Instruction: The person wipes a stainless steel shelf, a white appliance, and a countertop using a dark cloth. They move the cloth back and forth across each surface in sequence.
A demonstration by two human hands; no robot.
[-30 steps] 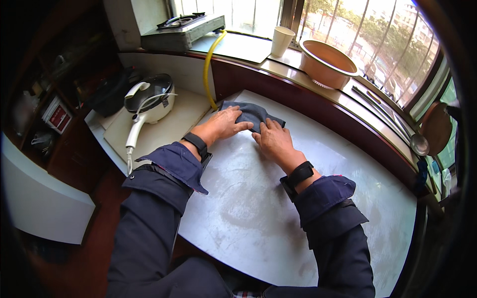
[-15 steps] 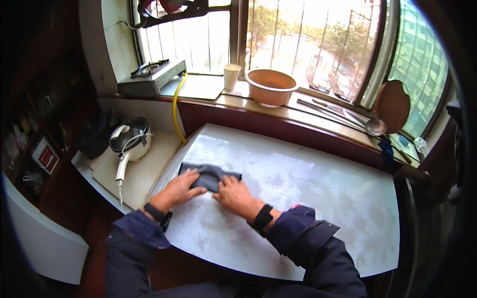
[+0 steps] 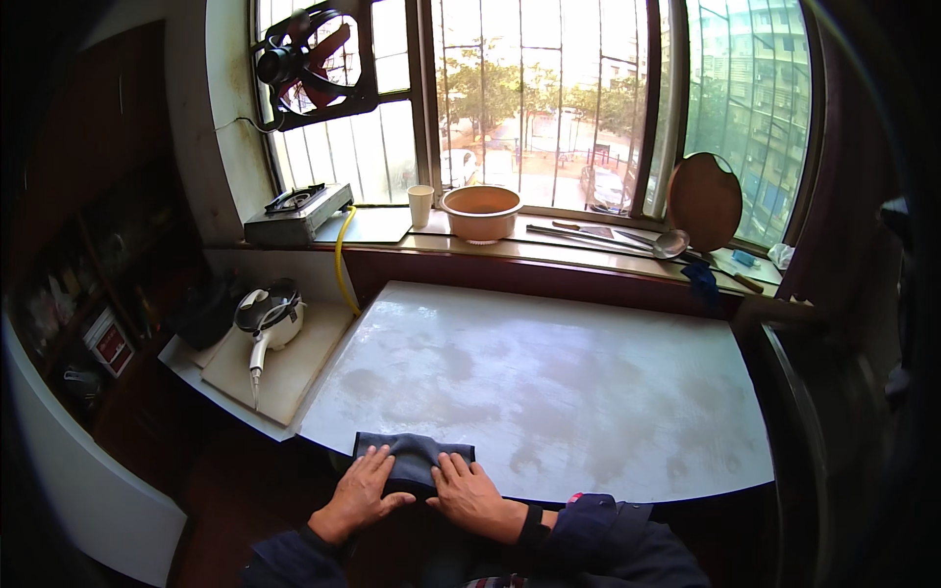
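Observation:
A folded dark grey cloth (image 3: 417,459) lies across the near edge of the white-topped table (image 3: 588,392), its front part over the rim. My left hand (image 3: 361,495) rests on the cloth's left half, fingers stretched out and thumb apart. On the right half, my right hand (image 3: 475,497) presses down with fingers spread and fairly flat. The two thumbs point toward each other, with a gap between them. Damp-looking smears show on the shiny tabletop.
A white and black garment steamer (image 3: 279,318) sits on a beige board (image 3: 304,377) at left. Along the windowsill stand a small gas stove (image 3: 294,216), a paper cup (image 3: 420,204), an orange basin (image 3: 480,216), a ladle (image 3: 670,245) and a round wooden board (image 3: 704,204). A yellow hose (image 3: 343,265) hangs by the table.
Both hands have drawn the cloth from the tabletop's left middle back to its near edge. The view has tilted up, showing more of the window and fan.

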